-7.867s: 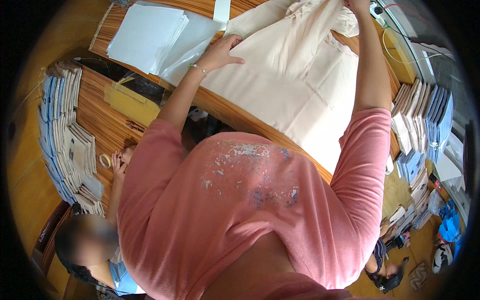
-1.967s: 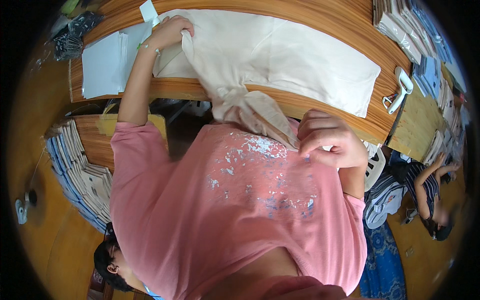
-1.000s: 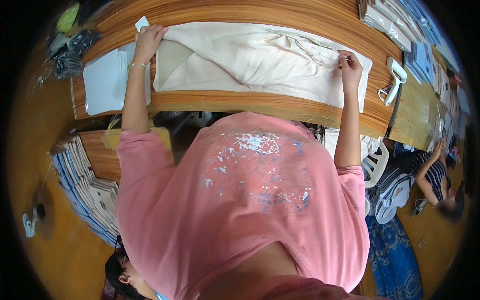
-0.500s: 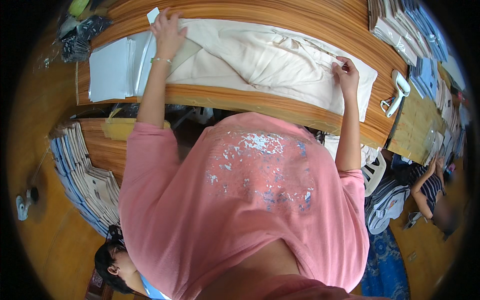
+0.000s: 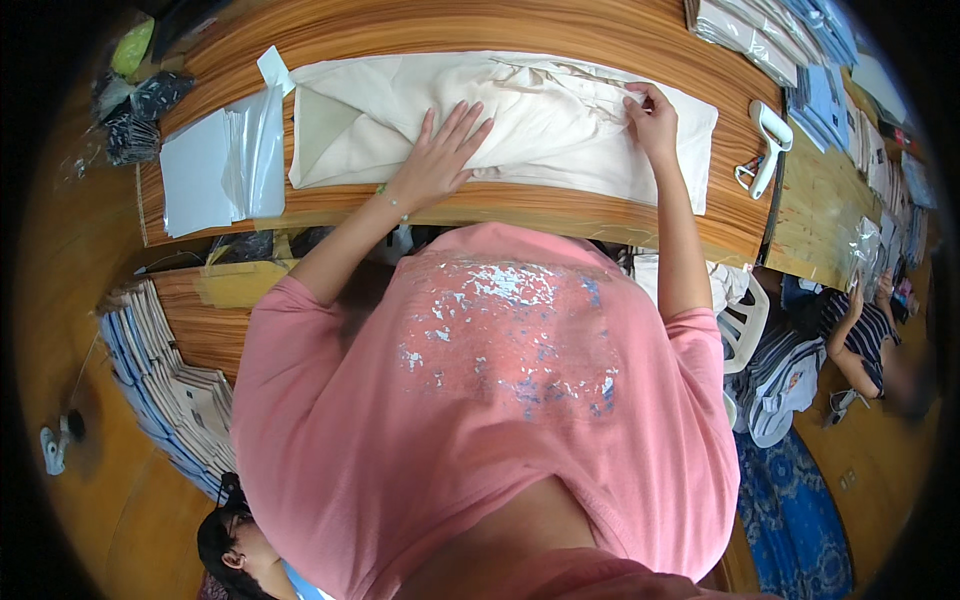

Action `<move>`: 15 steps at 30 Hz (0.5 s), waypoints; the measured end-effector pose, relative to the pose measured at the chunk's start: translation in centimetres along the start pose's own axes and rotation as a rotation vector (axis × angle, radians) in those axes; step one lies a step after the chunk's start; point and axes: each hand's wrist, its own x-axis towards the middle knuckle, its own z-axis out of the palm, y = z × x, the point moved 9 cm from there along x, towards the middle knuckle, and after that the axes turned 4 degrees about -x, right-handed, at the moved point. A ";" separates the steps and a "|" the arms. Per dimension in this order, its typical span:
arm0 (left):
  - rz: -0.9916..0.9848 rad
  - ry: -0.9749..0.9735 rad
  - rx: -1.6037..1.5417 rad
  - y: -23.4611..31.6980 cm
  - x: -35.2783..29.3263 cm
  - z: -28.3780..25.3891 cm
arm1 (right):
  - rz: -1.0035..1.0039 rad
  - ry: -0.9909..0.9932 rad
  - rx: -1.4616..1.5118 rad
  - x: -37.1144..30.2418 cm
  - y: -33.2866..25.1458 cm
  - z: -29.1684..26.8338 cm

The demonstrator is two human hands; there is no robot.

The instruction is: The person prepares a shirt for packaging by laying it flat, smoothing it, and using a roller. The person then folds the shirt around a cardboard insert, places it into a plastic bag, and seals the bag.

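A long cream cloth garment (image 5: pixel 560 145) lies folded across the wooden table, with wrinkled, gathered fabric along its upper right part. My left hand (image 5: pixel 440 160) rests flat on its middle, fingers spread. Near the garment's right end, my right hand (image 5: pixel 655 122) pinches the gathered fabric between thumb and fingers. A greyish-green patch shows at the garment's left end. Just beyond that end is a small white card (image 5: pixel 272 68), beside a stack of clear plastic bags (image 5: pixel 260 155) and white sheets (image 5: pixel 195 175).
A white-handled tool (image 5: pixel 770 140) lies right of the garment, with small snips (image 5: pixel 745 175) beside it. Folded garments are stacked at far right (image 5: pixel 745 45) and lower left (image 5: pixel 170 375). Black plastic packets (image 5: pixel 160 95) sit at far left. Two other people (image 5: pixel 860 335) (image 5: pixel 245 550) are nearby.
My left hand has moved right and nearer, from the garment's left end to its middle. My right hand keeps its place at the gathered fabric. The whole view has shifted slightly.
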 end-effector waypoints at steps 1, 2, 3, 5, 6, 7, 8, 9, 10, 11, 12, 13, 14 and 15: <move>-0.001 -0.019 0.031 0.4 -0.2 0.0 | -0.036 -0.010 -0.013 0.0 -0.4 -0.1; -0.009 0.002 -0.017 0.6 -0.3 0.1 | -0.072 -0.020 -0.027 -0.1 -0.7 -0.2; -0.020 0.023 -0.060 0.7 -0.4 0.0 | -0.111 -0.030 -0.037 0.0 -1.1 -0.2; -0.004 0.124 -0.107 0.6 -0.1 -1.0 | -0.190 0.035 -0.053 -0.2 -1.7 -2.4; 0.026 0.202 -0.116 0.3 0.7 -2.4 | -0.153 0.101 -0.090 -0.1 -0.1 -4.5; 0.050 0.276 -0.127 0.0 1.1 -3.7 | -0.187 0.193 -0.223 -0.3 1.4 -7.2; 0.000 0.353 -0.174 -1.3 1.6 -4.8 | -0.219 0.285 -0.361 -0.9 2.6 -9.6; -0.057 0.430 -0.220 -2.8 1.9 -5.7 | -0.103 0.346 -0.538 -2.1 3.9 -11.4; -0.122 0.512 -0.263 -4.3 2.0 -6.4 | 0.006 0.402 -0.713 -3.3 4.3 -13.1; -0.174 0.472 -0.164 -4.8 1.9 -5.5 | 0.094 0.313 -0.736 -3.5 5.6 -12.8; -0.200 0.389 -0.110 -5.3 2.1 -4.0 | 0.186 0.233 -0.758 -4.1 7.3 -12.5; -0.221 0.305 -0.060 -5.6 2.4 -2.5 | 0.284 0.155 -0.782 -4.7 9.2 -12.4; -0.243 0.222 -0.010 -5.9 2.7 -1.0 | 0.295 0.055 -0.625 -4.4 11.2 -11.6; -0.219 0.300 -0.040 -5.1 3.5 -2.1 | 0.311 -0.036 -0.467 -3.9 13.5 -11.1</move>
